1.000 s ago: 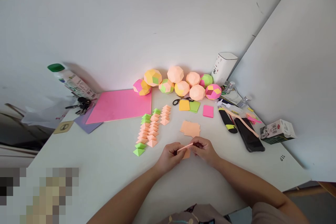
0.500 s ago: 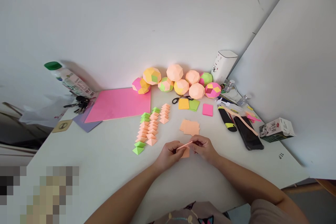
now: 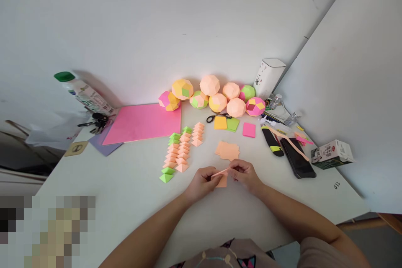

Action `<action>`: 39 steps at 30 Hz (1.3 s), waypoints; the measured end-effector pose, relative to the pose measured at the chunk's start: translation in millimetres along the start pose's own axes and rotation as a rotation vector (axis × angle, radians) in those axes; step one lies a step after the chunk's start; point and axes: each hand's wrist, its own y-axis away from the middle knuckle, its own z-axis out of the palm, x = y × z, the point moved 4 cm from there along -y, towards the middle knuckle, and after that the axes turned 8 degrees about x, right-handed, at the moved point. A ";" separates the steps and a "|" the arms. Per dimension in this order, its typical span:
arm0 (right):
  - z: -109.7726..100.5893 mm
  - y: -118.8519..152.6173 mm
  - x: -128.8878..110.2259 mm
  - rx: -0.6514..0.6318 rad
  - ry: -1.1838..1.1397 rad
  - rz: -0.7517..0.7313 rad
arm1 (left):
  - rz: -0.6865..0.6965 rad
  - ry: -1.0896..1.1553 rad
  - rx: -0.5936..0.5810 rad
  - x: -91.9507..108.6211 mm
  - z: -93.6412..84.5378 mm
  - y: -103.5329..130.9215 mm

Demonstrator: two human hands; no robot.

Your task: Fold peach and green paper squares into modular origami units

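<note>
A peach paper slip [image 3: 221,172] is pinched between the fingers of the left hand [image 3: 201,182] and right hand [image 3: 246,176], apparently mid-fold. Firm creasing seems called for; peach squares [image 3: 228,150] are laid beyond the fingers.

Head view; forward and down

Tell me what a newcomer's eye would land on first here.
Likely the colorful faceted balls, clustered by the back wall. Next, the pink sheet on the left and the rows of folded papers in front. Nearer, the left hand and right hand hold a peach paper.
</note>
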 end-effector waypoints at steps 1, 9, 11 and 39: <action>-0.3 -0.2 -0.3 0.006 -0.006 0.000 | -0.010 0.003 -0.005 -1.1 -0.3 -0.1; 0.4 3.2 -4.4 -0.017 0.011 -0.026 | -0.153 0.090 -0.054 -14.3 -2.3 -1.4; 2.0 5.0 -3.2 -0.034 0.018 -0.032 | -0.163 0.109 -0.056 -15.7 -2.0 -1.7; 3.0 4.9 6.7 -0.091 0.147 0.003 | -0.177 0.255 -0.021 -16.9 -2.6 -4.2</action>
